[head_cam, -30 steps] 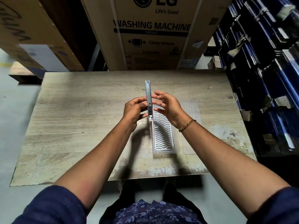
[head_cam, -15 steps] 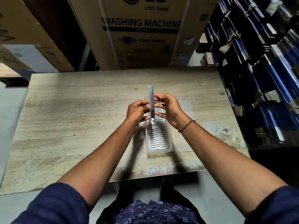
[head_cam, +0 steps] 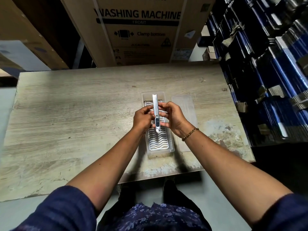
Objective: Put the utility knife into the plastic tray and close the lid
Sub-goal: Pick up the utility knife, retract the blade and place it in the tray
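Observation:
A slim silver utility knife (head_cam: 156,110) with a black slider is held lengthwise above the tray, tip pointing away from me. My left hand (head_cam: 143,118) grips its left side and my right hand (head_cam: 173,116) its right side. Directly beneath lies the clear plastic tray (head_cam: 171,148) with a white wavy insert (head_cam: 157,140), long axis running away from me. Its far half is partly hidden by my hands. A flat clear lid (head_cam: 184,104) lies on the table just right of the tray.
A worn wooden table (head_cam: 75,114) carries everything. A large washing machine carton (head_cam: 138,30) stands behind its far edge. Stacked blue and black bundles (head_cam: 266,72) crowd the right side. Grey floor (head_cam: 6,104) runs along the left.
Both hands have lowered the knife a little toward the tray and turned its slider face up. The camera has tilted further down.

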